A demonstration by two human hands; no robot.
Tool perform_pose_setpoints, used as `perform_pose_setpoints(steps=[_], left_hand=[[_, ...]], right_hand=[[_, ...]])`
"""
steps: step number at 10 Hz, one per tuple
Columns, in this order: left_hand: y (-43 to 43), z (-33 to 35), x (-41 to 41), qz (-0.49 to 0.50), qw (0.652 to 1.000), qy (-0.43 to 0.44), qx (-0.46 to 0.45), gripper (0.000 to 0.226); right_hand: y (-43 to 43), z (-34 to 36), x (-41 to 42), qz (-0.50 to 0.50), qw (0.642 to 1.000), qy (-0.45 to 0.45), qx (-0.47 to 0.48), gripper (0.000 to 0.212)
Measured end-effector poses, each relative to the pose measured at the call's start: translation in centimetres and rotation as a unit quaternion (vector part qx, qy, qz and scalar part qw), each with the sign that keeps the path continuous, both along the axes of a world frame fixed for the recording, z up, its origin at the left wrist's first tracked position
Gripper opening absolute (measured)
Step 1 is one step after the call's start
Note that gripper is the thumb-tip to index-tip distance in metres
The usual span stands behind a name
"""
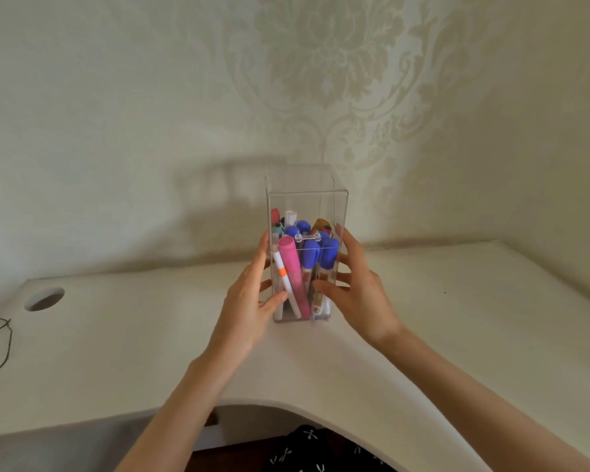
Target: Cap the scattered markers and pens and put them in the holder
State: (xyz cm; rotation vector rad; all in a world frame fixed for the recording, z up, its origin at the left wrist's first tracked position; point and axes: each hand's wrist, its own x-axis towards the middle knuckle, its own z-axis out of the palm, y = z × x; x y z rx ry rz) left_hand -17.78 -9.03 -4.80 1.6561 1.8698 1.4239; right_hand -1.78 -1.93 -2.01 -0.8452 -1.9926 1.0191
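A tall clear plastic holder (307,199) stands upright on the white desk (457,301) near the wall. Inside it stand several capped markers and pens, among them a thick pink marker (292,267), blue-capped markers (321,253) and a white pen with an orange band (281,272). My left hand (249,304) holds the holder's left side, its thumb on the front wall. My right hand (358,291) holds the right side, thumb also across the front. Both hands clasp the holder between them.
A round cable hole (44,298) sits in the desk at far left, with a thin dark cord (0,338) lying near the left edge. The desk's front edge curves inward below my arms. A patterned wall rises right behind the holder.
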Motion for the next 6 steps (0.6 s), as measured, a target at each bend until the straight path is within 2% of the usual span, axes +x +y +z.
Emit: perform_pose_setpoints(steps=[3, 5, 6], left_hand=[[4.2, 0.2, -2.8, -0.012, 1.000, 0.013, 0.002, 0.088], [4.5, 0.4, -3.3, 0.000, 0.999, 0.041, -0.014, 0.091], [2.9, 1.8, -2.9, 0.032, 0.998, 0.051, 0.024, 0.091]], right_hand=[[3.9, -0.2, -3.0, -0.006, 1.000, 0.019, -0.023, 0.082], [4.5, -0.1, -3.3, 0.001, 0.999, -0.015, -0.042, 0.085], [3.8, 0.5, -1.4, -0.026, 0.999, -0.002, -0.037, 0.089]])
